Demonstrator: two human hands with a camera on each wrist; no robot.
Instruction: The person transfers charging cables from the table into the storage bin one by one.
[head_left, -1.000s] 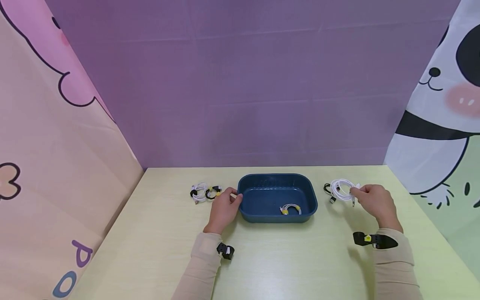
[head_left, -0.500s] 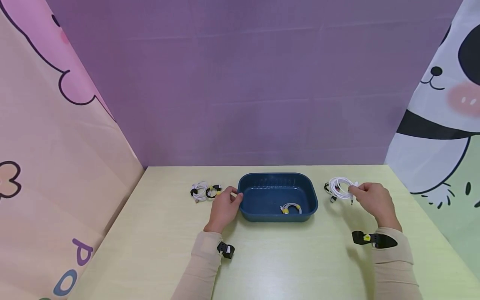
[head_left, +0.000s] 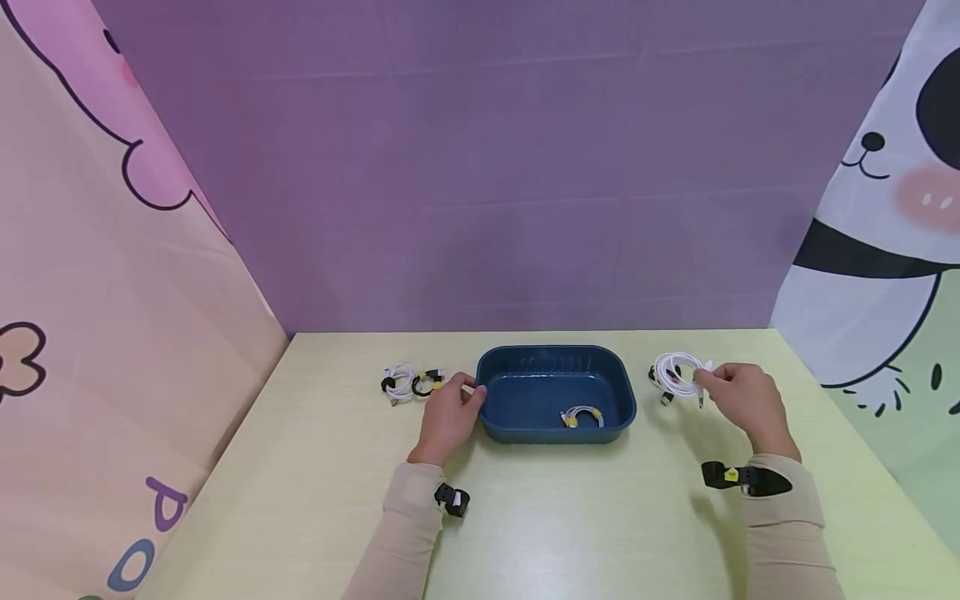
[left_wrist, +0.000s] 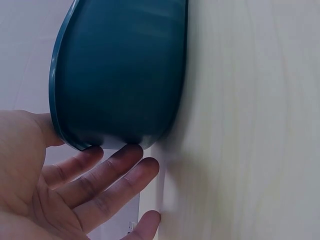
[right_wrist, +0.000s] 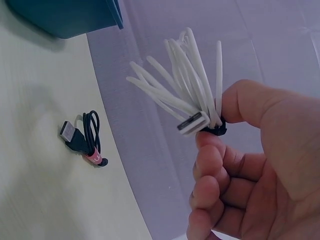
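Observation:
My right hand (head_left: 748, 402) pinches a coiled white USB cable (head_left: 675, 375) between thumb and index finger. In the right wrist view, the cable's USB plug (right_wrist: 194, 123) points outward beside a black tie, and its loops fan upward. Below it a coiled black USB cable (right_wrist: 88, 139) with a pink band lies on the table. My left hand (head_left: 447, 419) holds the left end of a dark blue plastic basin (head_left: 555, 437), its fingertips against the outer wall in the left wrist view (left_wrist: 122, 90). Inside the basin lies a small white cable (head_left: 583, 415) with yellow bands.
Left of the basin lie a white coiled cable (head_left: 399, 383) with a black tie and a black cable (head_left: 426, 382) with a yellow band, beside my left hand. A purple backdrop (head_left: 525, 208) rises behind the pale table (head_left: 570, 525), with patterned cloths at both sides.
My right hand has shifted slightly left and up in the head view, carrying the white USB cable. My left hand and the basin have kept their places.

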